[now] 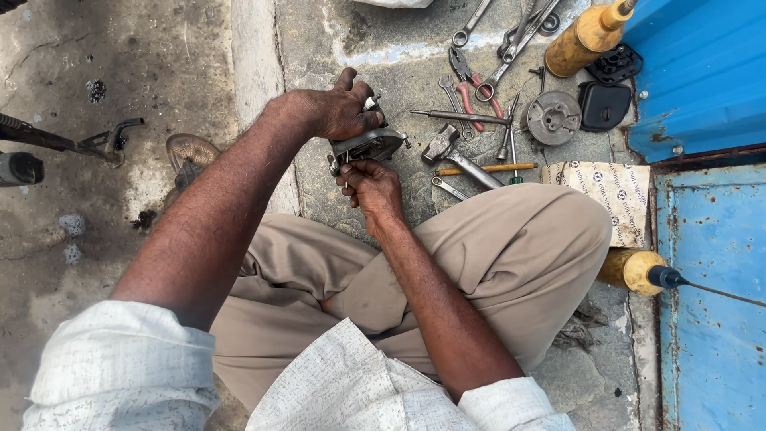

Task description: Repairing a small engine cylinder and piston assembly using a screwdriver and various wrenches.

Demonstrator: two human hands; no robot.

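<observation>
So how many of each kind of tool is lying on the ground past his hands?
Spanners: 3
Pliers: 2
Hammers: 1
Screwdrivers: 1
Total: 7; the overlapping pile makes this approximate.

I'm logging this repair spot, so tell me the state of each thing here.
Metal engine part: gripped from above by left hand.
Right hand: pinching something small under the part.
Hammer: lying on the ground.
Red-handled pliers: lying loose.
Oil can: lying tilted.

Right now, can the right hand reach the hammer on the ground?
Probably yes: the hammer lies just beyond the right hand with nothing between, but that hand would first have to release the metal part.
</observation>
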